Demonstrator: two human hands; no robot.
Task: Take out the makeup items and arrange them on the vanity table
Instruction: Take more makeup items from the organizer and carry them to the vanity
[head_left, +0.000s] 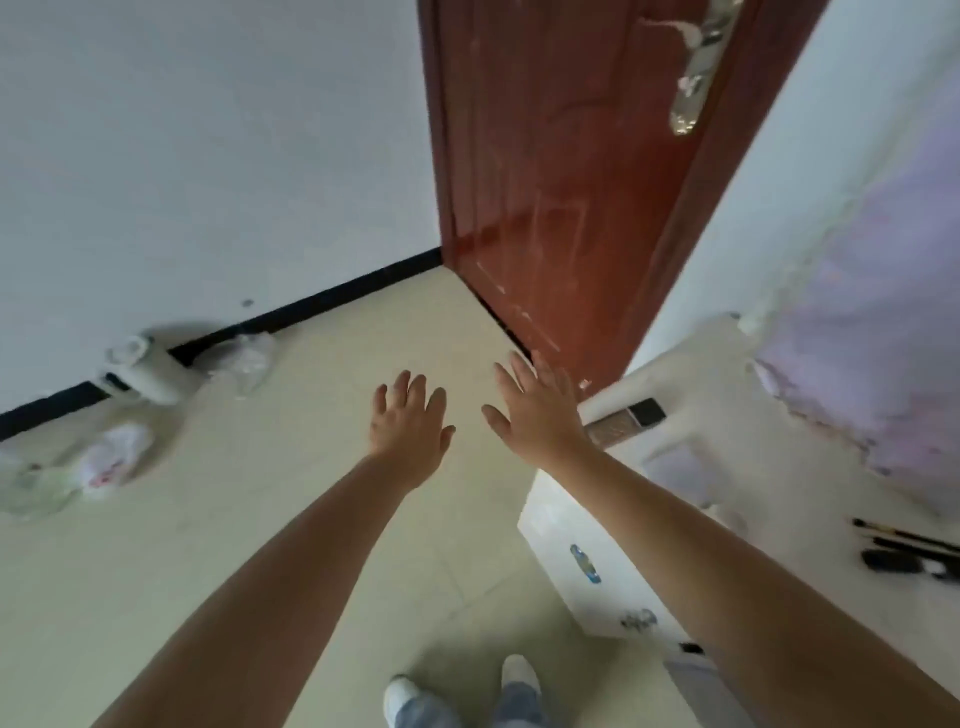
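Observation:
Both my arms stretch forward over the pale floor, palms down. My left hand (410, 428) has its fingers spread and holds nothing. My right hand (537, 410) is likewise flat with straight fingers, empty, just in front of the red door. At the right edge, several dark makeup items (909, 553), slim brushes or pencils and a small dark case, lie on a white surface (831, 582). A white box (587, 551) with small blue marks sits under my right forearm.
A red-brown wooden door (561, 182) with a metal handle stands ahead. A white plastic stool (691, 395) with a phone-like object (626, 423) on it is at the right. Plastic bags (111, 457) and a white roll (145, 374) lie by the left wall. My feet (462, 691) are below.

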